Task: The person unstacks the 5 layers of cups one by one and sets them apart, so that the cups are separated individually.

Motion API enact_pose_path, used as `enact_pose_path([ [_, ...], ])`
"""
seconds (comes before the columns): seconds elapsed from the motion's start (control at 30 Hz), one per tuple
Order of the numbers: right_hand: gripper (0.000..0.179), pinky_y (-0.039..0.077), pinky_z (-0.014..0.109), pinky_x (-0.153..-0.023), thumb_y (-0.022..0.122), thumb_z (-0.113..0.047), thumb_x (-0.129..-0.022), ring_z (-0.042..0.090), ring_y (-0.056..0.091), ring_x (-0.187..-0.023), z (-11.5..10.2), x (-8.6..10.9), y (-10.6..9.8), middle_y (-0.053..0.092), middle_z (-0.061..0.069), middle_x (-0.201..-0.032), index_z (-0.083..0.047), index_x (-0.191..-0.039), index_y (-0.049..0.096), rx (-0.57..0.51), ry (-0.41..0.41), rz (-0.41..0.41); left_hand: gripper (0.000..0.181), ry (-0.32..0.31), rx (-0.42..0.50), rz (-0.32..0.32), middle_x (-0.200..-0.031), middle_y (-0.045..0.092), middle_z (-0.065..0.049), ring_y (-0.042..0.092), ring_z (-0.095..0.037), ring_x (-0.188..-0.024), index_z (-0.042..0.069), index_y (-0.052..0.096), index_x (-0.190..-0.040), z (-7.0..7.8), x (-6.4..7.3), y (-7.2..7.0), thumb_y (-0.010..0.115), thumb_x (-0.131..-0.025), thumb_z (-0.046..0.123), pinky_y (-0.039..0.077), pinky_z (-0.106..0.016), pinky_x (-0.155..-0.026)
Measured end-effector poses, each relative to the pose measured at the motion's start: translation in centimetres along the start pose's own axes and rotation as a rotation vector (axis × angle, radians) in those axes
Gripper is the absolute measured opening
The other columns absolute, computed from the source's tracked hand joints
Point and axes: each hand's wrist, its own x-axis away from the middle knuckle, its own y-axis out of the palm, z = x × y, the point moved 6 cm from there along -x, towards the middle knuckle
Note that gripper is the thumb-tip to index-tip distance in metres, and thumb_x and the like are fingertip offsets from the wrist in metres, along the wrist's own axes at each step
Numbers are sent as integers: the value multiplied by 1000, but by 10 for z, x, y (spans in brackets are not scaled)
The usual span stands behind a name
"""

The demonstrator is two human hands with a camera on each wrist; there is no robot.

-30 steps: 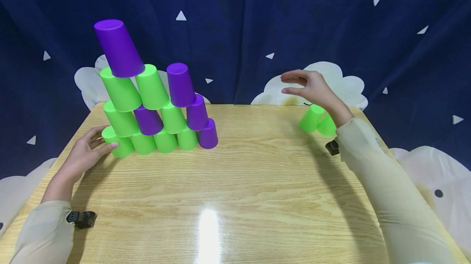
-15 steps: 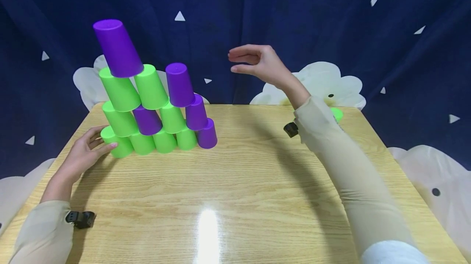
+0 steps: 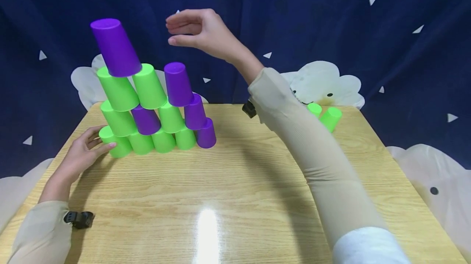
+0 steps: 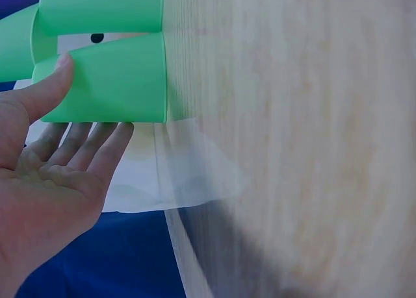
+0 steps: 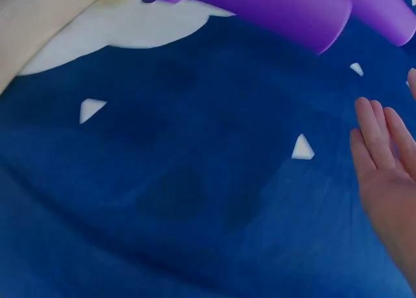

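Observation:
Green and purple cups stand upside down in a stepped stack on the left of the table. A purple cup (image 3: 117, 47) tops it, resting across two green cups. Another purple cup (image 3: 178, 84) sits at the right end of the third row. My left hand (image 3: 81, 153) holds the leftmost bottom green cup (image 4: 110, 80), thumb on its front and fingertips along its outer side. My right hand (image 3: 206, 31) hangs in the air up and to the right of the stack. Its thumb is apart from its loosely bent fingers, and nothing is between them.
Two green cups (image 3: 331, 119) stand at the table's far right, partly behind my right sleeve (image 3: 305, 133). A dark blue curtain (image 3: 312, 19) with white shapes hangs behind the wooden table (image 3: 165, 202).
My right hand has moved left and up from above the far-right green cups to near the stack, holding nothing. My left hand and the stacked cups have stayed put.

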Motion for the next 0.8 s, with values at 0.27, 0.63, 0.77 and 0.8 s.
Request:
enact_pose_path([
  [0.27,49,42,9,-93,74,-10,-89,7,62,-109,-22,-47,39,62,9,-128,2,-133,57,75,65,-21,73,0,11,-1,-146,34,-25,36,-46,-135,5,24,-154,-2,1,-1,63,-98,30,37,-3,-82],
  [0.63,57,39,4,-89,76,-26,-88,1,58,-113,-36,-76,76,58,2,-133,-5,-136,55,275,153,-109,75,-12,9,-7,-148,31,-29,34,-50,-135,4,22,-155,0,3,0,62,-98,31,39,-8,-91],
  [0.77,56,40,5,-90,75,-24,-88,3,57,-113,-36,-76,78,58,2,-133,-5,-137,55,276,163,-120,75,-25,15,-9,-149,31,-28,32,-50,-135,5,21,-155,0,3,0,63,-98,32,37,-37,-109],
  [0.8,56,40,5,-90,75,-24,-88,3,57,-113,-36,-76,79,58,2,-133,-5,-137,55,277,166,-122,76,-26,16,-10,-149,31,-28,32,-51,-135,5,21,-155,0,3,0,62,-98,32,36,-43,-110],
])
